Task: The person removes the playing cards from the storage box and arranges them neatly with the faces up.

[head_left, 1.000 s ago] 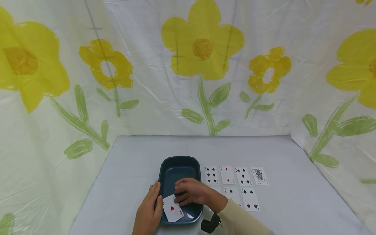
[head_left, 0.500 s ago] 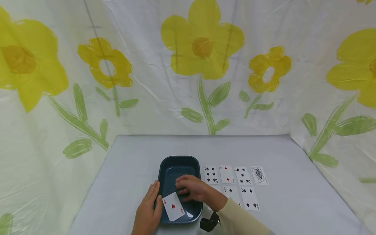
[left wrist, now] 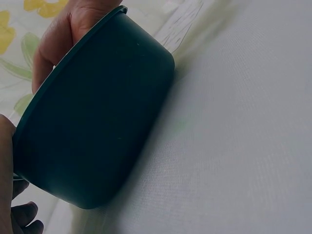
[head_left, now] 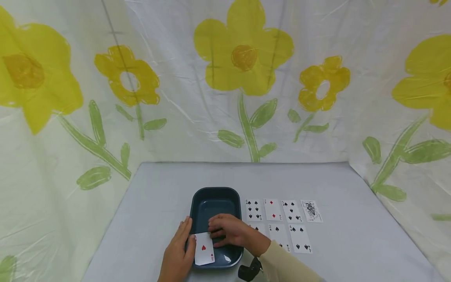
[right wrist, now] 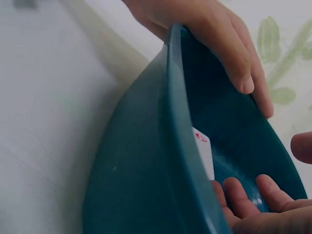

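A dark teal plastic basin [head_left: 214, 205] stands on the table, and an ace of hearts [head_left: 204, 250] lies in its near left part. My left hand [head_left: 176, 252] holds the basin's left side, its fingers along the outside and its thumb over the rim. Inside the basin is my right hand [head_left: 229, 231], fingers loosely bent, with fingertips right at the card's right edge. From the right wrist, a corner of the ace [right wrist: 204, 152] shows beside the fingertips [right wrist: 235, 187]. In the left wrist view the basin's outer wall [left wrist: 97, 112] hides the card.
Right of the basin, face-up cards lie in two rows: a six of spades [head_left: 253, 210], two of diamonds [head_left: 273, 210], five of spades [head_left: 291, 212] and joker [head_left: 311, 211] behind, a two of spades [head_left: 276, 232] and four of spades [head_left: 300, 239] in front. My right forearm partly covers another card.
The ace of hearts has turned in the basin and shifted slightly left, now lying straighter by the left wall. My right hand has shifted slightly; my left hand stays put.
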Tool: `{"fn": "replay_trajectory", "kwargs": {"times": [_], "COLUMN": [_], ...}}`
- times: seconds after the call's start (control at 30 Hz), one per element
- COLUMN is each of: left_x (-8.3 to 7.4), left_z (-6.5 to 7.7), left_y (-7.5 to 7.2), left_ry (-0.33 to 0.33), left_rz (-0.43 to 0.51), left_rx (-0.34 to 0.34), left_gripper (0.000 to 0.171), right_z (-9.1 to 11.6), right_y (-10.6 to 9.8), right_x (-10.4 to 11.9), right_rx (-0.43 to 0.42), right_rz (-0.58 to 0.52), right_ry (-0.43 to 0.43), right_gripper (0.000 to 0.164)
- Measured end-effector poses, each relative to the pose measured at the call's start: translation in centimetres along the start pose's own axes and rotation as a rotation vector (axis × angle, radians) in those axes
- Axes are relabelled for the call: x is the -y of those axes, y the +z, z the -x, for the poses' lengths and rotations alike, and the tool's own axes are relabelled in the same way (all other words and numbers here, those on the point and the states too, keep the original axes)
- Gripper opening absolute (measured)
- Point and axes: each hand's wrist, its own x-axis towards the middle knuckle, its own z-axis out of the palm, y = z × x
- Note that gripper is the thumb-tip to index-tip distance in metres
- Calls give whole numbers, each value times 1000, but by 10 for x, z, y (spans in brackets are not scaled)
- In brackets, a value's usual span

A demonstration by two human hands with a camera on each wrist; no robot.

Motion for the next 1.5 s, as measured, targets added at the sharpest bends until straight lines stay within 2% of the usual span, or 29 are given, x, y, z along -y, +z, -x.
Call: {"fn": "replay_trajectory", "kwargs": {"times": [0.3,0.6,0.93,1.23,1.5], "left_x": [1,0,1,-1,-1], "left_z": [-1,-2,-3,-3,-2], "left_y": [-2,-2,-3,-3,-2], "left_ry": [11,-13,0,0,11], "left_rz": [-3,13,25,7,-10], "left_rx": [-23,2,17,20,8], "left_gripper": [55,57,57,56,53], "right_z": [-2,-2,-3,-4,-4], "right_y": [0,0,3,6,6], "right_x": [-2,-3,-5,-8,-11], "right_rx": [31,34,3,-54,12], "right_rz": [-21,-74,-160,-291,-205], "right_ry": [12,15,10,-26,-41], "right_gripper": [35,38,32,42,48]}}
